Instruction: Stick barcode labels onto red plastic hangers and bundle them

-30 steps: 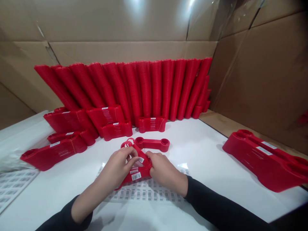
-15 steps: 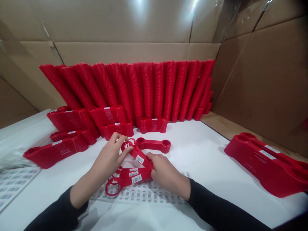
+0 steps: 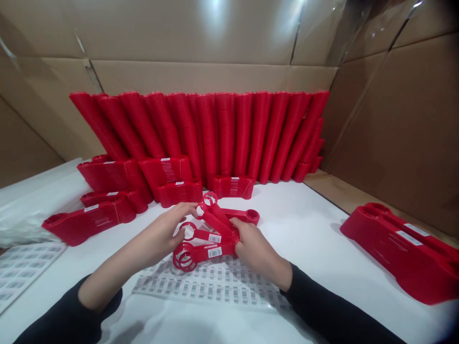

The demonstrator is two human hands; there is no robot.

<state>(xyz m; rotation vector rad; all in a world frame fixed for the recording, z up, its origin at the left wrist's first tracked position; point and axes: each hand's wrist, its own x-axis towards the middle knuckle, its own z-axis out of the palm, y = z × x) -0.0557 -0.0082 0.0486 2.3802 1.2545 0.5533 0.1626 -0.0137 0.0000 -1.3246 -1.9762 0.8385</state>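
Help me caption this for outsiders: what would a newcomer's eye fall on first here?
First, the row of tall red stacks across the back, in front of the cardboard wall. Next, front and centre, the fanned, ring-ended red pieces, gripped by the right hand with the left hand at their other end. Then the bulky, white-labelled red bundles at the far right.
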